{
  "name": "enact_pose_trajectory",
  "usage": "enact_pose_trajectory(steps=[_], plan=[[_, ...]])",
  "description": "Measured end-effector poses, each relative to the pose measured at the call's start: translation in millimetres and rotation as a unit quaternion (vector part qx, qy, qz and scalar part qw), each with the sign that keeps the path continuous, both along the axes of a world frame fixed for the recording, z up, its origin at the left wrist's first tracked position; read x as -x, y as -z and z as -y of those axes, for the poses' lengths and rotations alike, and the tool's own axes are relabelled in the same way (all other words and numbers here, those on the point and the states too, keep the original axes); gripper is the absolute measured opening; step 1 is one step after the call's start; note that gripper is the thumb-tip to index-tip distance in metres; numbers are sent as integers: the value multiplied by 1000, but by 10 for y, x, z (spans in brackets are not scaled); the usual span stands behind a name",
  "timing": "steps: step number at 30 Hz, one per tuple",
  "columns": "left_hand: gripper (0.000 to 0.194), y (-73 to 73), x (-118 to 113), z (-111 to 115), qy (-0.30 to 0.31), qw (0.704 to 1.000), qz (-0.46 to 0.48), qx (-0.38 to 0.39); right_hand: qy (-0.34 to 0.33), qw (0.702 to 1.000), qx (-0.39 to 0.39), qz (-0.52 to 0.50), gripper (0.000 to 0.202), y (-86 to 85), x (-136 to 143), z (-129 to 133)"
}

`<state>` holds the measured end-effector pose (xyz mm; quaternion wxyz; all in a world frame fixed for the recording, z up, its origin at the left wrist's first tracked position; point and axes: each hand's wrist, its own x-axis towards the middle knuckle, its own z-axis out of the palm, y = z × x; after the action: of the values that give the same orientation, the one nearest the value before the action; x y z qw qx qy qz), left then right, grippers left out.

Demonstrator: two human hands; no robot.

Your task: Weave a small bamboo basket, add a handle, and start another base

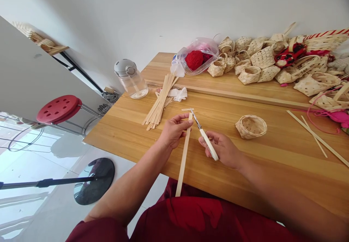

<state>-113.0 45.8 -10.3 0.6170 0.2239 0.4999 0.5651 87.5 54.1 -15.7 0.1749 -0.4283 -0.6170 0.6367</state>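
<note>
My left hand (176, 130) pinches a long flat wooden weaving strip (184, 158) close to its upper end; the strip hangs down past the table edge to my lap. In my right hand (219, 148) is a pair of white-handled scissors (208, 144), their blades pointing up and away at the strip's top end. Whether the blades are parted is too small to tell. A short strip piece (187, 109) lies on the table just beyond the blade tips. To the right of my right hand sits a small woven basket (251, 126), with its opening upward.
A bundle of strips (160, 104) lies left beside crumpled white tissue (180, 94) and a clear bottle (132, 80). Many woven baskets (263, 57) and a bag of red yarn (194, 60) line the back. Loose strips (316, 136) lie right. A red stool (58, 108) stands left.
</note>
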Motion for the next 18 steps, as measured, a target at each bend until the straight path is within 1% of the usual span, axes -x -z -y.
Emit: enact_pose_trajectory(steps=[9,18], plan=[[50,48,-47,7,-6,1000,5,-6,2,1000,-11,14,44,-22,5,49],[50,95,-25,-1,-8,1000,4,-6,-5,998,-25,48,46,-45,20,28]])
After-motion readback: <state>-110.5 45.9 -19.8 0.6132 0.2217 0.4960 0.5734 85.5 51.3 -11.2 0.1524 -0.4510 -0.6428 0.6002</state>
